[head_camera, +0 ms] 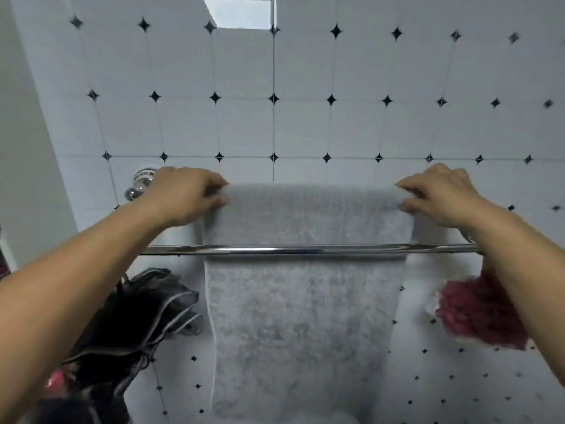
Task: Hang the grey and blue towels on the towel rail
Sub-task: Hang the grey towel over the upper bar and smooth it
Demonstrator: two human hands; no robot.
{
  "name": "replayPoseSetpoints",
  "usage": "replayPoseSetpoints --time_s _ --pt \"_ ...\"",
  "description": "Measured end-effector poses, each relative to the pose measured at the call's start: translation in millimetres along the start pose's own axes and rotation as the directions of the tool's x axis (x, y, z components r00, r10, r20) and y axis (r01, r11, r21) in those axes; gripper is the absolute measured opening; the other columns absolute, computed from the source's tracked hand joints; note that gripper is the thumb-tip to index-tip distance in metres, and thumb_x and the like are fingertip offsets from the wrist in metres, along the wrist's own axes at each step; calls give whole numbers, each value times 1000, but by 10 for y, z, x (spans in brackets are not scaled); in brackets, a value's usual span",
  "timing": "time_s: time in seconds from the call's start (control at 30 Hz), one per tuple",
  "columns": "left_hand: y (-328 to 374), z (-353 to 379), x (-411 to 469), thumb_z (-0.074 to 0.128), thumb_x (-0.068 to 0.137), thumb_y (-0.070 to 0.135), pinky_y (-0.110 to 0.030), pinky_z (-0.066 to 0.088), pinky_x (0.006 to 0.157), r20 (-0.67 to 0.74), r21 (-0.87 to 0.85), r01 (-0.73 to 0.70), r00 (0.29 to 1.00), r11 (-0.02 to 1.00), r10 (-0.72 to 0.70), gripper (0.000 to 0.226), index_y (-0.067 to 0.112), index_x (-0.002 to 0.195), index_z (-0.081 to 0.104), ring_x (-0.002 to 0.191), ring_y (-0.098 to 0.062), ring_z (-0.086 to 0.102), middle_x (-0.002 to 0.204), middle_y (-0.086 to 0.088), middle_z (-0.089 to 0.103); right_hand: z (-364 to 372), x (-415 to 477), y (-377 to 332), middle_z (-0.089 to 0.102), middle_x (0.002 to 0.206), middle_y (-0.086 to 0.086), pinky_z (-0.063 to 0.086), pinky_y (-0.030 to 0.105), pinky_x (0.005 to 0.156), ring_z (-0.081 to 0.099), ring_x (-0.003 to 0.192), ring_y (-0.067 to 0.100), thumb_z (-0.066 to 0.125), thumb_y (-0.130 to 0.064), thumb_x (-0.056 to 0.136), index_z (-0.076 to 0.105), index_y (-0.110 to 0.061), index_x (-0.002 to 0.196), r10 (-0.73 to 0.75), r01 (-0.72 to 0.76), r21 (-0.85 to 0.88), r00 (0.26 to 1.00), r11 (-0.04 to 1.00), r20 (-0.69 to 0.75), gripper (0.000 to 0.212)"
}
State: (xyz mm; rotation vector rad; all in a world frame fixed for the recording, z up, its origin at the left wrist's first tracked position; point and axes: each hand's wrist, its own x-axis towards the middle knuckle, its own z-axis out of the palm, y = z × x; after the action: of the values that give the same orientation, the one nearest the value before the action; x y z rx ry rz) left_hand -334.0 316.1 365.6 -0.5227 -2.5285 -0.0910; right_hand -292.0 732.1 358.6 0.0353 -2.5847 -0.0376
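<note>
On the head view I see my left hand (186,195) pinching the grey towel's (305,301) top left corner, fingers curled shut on its edge. My right hand (440,194) pinches the top right corner likewise. The towel drapes behind the front rail (305,250), hanging down the tiled wall (275,117).

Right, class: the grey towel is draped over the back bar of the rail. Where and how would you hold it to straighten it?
Pinch the grey towel at both ends of its fold on the back bar, coming in from the outer sides, as the left hand and right hand do. The fold is wide and flat, so this probably keeps it level behind the front bar.
</note>
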Motion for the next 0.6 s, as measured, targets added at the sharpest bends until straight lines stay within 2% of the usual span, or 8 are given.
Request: replayPoseSetpoints --time_s 0.07,0.17,0.27,0.37,0.47,0.53,0.6 --pt "-65 24 12 53 95 44 -42 40 100 53 -32 -6 999 999 7 35 30 125 62 117 -29 59 125 -2 68 29 24 52 63 84 4 24 36 86 45 110 29 70 -35 84 66 -32 113 -7 6 36 1000 999 20 29" --pt "-132 49 25 45 98 43 -43 41 98 131 -108 -4 991 994 19 34 25 122 62 114 -30 58 122 -5 68 43 42 67 61 89 5 27 39 97 48 112 30 67 -33 85 64 -33 115 6 -11 77 998 997 65 30" --pt "-137 82 49 38 102 40 -44 42 99 152 -190 5 988 982 25 38 16 119 62 113 -33 56 122 -12 66 -19 73 57 57 93 -2 32 40 99 50 102 24 65 -26 86 61 -28 115 -4 -13 123 990 992 143 30" --pt "-120 132 75 34 101 44 -42 41 99 165 -185 11 986 983 20 46 13 122 60 116 -35 55 126 -17 63 -63 109 43 56 105 1 38 35 88 48 98 21 63 -18 87 57 -22 117 9 -57 180 967 982 253 31" --pt "-132 152 77 29 98 53 -44 39 101 157 -146 -2 987 989 25 56 14 127 58 118 -38 55 128 -18 63 -30 128 35 55 108 2 34 31 79 48 96 22 62 -13 85 56 -20 119 41 -111 242 960 964 278 35" --pt "-131 143 51 25 94 60 -48 36 104 146 -86 -18 989 996 31 64 19 130 57 120 -39 55 131 -15 63 -4 122 31 56 112 5 34 32 80 48 99 25 60 -14 83 54 -22 121 58 -117 215 963 970 263 39" --pt "-122 142 21 23 94 66 -54 29 109 128 -46 -31 991 998 36 68 23 136 53 129 -37 50 140 -10 58 17 108 19 56 121 12 36 36 91 47 113 32 57 -17 82 51 -27 127 90 -125 130 966 984 243 47"
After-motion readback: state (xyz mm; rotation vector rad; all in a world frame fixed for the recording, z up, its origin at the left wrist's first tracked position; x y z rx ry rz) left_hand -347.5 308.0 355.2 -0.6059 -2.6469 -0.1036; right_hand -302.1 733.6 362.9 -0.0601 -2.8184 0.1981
